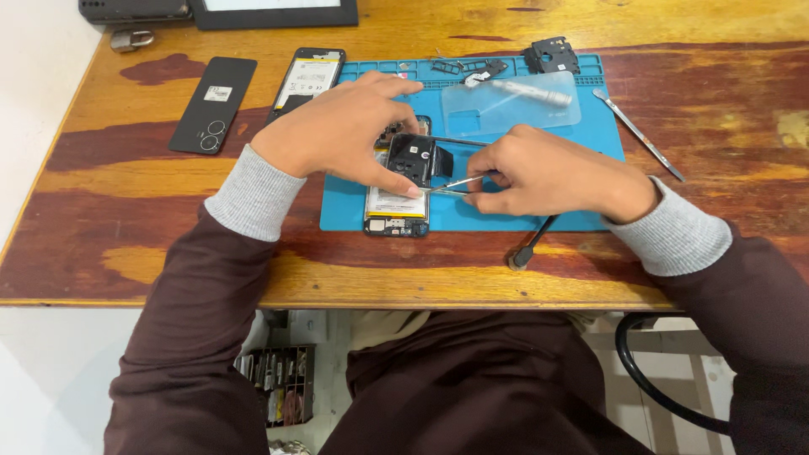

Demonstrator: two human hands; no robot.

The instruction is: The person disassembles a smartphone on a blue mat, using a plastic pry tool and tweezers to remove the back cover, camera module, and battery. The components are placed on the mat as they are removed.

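An opened smartphone (pixel 396 211) with its battery showing lies on a blue repair mat (pixel 581 135). My left hand (pixel 341 131) holds a small black camera cover piece (pixel 411 157) over the phone's top, thumb pressed at its lower edge. My right hand (pixel 543 173) grips metal tweezers (pixel 451 187), whose tips reach the phone just under that black piece. Both hands sit close together over the mat's left half.
A black phone back cover (pixel 212 105) and a second opened phone (pixel 308 77) lie left of the mat. A clear phone case (pixel 510 103), a white pen-like tool (pixel 531 91), black parts (pixel 552 57), a metal spudger (pixel 638 133) and a black cable (pixel 529 244) are around.
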